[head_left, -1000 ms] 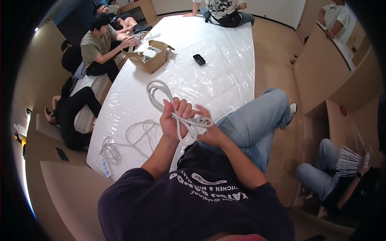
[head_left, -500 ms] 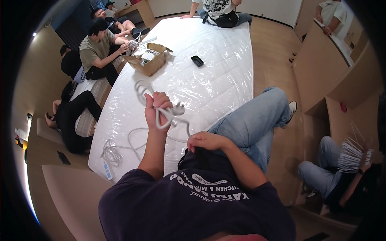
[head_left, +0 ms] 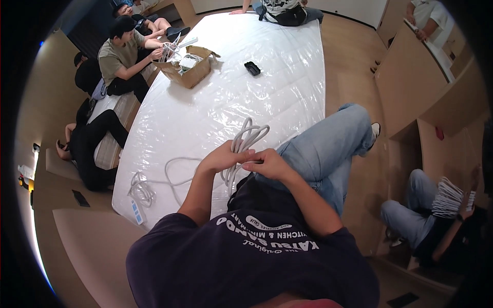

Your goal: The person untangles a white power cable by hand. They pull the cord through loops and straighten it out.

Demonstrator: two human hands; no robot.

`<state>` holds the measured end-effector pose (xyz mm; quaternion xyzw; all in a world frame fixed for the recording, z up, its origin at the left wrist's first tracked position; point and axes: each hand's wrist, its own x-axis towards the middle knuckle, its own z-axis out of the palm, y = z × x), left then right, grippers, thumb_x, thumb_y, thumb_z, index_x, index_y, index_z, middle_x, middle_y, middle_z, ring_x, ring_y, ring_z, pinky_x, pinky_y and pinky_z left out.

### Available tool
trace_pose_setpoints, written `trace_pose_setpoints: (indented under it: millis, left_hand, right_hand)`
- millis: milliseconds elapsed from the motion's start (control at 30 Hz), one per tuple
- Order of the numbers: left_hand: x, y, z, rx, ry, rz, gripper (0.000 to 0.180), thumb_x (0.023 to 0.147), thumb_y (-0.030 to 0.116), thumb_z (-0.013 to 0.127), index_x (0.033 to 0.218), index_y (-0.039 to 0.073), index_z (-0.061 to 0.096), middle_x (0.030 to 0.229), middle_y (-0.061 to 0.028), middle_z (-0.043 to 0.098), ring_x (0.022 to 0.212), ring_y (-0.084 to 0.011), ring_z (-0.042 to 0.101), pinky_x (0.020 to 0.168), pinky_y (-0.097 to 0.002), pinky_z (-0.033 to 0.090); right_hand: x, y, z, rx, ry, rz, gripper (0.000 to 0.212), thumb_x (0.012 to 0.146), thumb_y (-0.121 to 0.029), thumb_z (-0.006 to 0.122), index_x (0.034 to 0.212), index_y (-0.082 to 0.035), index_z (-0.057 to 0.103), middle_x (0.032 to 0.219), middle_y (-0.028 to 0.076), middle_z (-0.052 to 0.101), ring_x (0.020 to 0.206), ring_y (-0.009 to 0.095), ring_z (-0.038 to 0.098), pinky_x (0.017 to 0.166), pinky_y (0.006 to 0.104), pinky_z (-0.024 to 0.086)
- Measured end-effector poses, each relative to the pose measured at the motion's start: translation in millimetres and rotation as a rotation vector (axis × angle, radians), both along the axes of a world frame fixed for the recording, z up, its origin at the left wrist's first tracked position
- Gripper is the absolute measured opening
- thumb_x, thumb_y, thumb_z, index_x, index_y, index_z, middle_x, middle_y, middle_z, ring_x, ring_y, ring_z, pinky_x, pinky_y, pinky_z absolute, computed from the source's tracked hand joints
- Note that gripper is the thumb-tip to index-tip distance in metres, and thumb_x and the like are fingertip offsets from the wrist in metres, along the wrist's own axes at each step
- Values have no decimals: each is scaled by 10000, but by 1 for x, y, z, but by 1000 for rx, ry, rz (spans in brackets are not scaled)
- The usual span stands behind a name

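A grey power cord is gathered in several loops in front of my body. My left hand is closed round the loops, which stick up above the fingers and hang below them. Right beside it, my right hand pinches the cord, its fingertips meeting those of the left. From the hands a length of cord runs left over the plastic-wrapped mattress to a looser tangle. Near that tangle lies a white and blue power strip at the mattress's near left edge. The cord's plug is not visible now.
An open cardboard box with white cables stands on the far left of the mattress, near a seated person handling cords. A small black tray lies right of it. Other people sit around. At right, someone holds a white cable bundle beside wooden cabinets.
My left hand has come down and right with the looped cord, meeting my right hand, which has risen slightly. The loops now stand upright between both hands.
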<state>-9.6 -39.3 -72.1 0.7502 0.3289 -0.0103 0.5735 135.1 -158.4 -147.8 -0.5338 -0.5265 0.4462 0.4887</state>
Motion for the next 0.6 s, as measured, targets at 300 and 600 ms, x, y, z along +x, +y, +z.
trace_pose_setpoints:
  millis: [300, 600]
  left_hand:
    - [0, 7, 10, -47, 135, -309, 335, 687, 249, 834, 830, 7, 652, 759, -58, 659, 656, -113, 612, 594, -267, 481]
    - [-14, 21, -6, -763, -581, -161, 318, 821, 276, 715, 908, 18, 551, 640, -29, 513, 488, -82, 478, 453, -230, 394]
  right_hand:
    - [-8, -5, 21, 52, -55, -252, 257, 759, -196, 775, 870, 22, 697, 762, 125, 702, 695, 156, 677, 658, 286, 534]
    - [3, 3, 5, 189, 26, -339, 189, 891, -156, 648, 937, 9, 568, 883, 95, 652, 889, 162, 616, 818, 325, 475]
